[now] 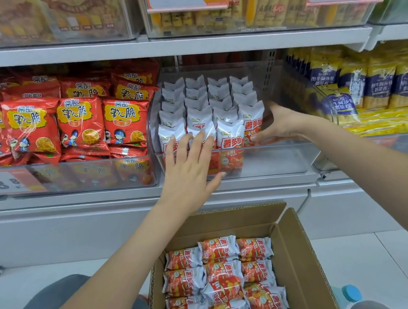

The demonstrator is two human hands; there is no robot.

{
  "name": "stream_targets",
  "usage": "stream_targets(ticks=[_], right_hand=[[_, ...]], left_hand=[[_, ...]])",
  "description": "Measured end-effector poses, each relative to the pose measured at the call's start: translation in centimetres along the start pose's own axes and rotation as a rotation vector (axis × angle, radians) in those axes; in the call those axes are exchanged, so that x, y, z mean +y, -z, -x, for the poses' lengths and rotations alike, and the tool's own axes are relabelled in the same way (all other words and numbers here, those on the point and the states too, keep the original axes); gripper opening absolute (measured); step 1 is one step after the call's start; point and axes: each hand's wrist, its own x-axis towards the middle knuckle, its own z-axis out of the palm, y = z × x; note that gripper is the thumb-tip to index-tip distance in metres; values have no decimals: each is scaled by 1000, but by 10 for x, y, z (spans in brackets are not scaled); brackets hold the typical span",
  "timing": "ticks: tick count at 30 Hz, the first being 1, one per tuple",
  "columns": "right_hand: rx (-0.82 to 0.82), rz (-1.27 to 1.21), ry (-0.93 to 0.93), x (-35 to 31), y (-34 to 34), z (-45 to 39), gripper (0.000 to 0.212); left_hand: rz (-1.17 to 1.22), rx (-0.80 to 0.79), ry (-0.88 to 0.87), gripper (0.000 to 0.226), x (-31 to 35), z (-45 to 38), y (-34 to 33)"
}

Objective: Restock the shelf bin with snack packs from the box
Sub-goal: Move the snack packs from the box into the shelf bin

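A clear shelf bin (278, 158) on the middle shelf holds several upright white-and-red snack packs (229, 138) in rows. My left hand (189, 169) is spread flat, its fingertips resting against the front-row packs at the bin's left. Inside the bin, my right hand (280, 123) cups the side of the rightmost front pack (253, 126). Below, an open cardboard box (299, 251) holds several more of the same packs (221, 273) lying flat.
A bin of red snack bags (80, 124) stands to the left and yellow-and-blue packs (362, 87) to the right. Price tags hang from the upper shelf (166, 47). A bottle with a blue cap (350, 293) is by the box.
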Motion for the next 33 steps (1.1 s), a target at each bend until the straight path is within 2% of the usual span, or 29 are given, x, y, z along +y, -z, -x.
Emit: stream_targets(ticks=[2,4,8,10,12,13,14,16,17,19,22,25,28,33], right_hand=[[74,29,22,-3,4,12,94],[215,69,71,-2,5,32,86],[489,259,351,14,-15,87,40],[612,386,490,26,-37,109,25],[666,458,564,38,-69,126,18],[632,482,572,46,-89,133,16],[542,503,561,55,-111,139,15],[268,576,489,77,-157,150,19],[135,625,447,90,-178,155,23],[-114,696,347,117,-216,161,33],[-390,721,206,149,-259,161,37],[-496,667,89,169,-291,153,50],[-526,585,26,176,-313,143,67],[-452,633,42,170,-329,135,74]], left_hand=[[30,34,-25,67,1,3,2],[66,111,-78,63,1,10,5],[85,250,-195,51,2,33,11],[71,198,-245,43,2,53,3],[59,72,-297,33,4,80,-15],[65,-48,-309,31,5,96,-24],[72,-238,-291,31,7,113,-33],[92,-674,-142,28,11,149,-54],[112,-833,-65,23,13,167,-66],[174,-1006,33,14,18,201,-89],[237,-1083,91,29,25,235,-116],[252,-1111,123,37,23,252,-140],[316,-1152,130,53,23,267,-166],[377,-1152,172,66,27,278,-186]])
